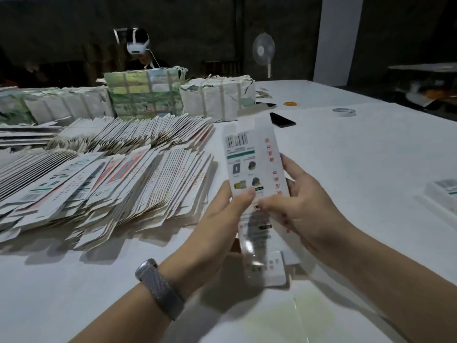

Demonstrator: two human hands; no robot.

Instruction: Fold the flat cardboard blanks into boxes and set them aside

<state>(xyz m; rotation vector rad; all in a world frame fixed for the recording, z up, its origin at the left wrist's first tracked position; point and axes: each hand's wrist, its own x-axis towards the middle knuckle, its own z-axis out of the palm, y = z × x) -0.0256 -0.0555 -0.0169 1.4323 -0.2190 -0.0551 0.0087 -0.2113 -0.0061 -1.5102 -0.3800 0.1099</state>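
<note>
A flat white cardboard blank with a barcode, small pictures and red marks is held upright above the white table. My left hand grips its left edge, thumb on the printed face. My right hand grips its right edge, fingers curled behind it. The blank's lower end is blurred. A large fanned pile of flat blanks lies to the left. A folded white box rests at the right edge.
Wrapped bundles stand at the back of the table, with a person wearing a headset behind them. A black phone, a tape roll and an orange disc lie beyond the blank. A fan stands behind.
</note>
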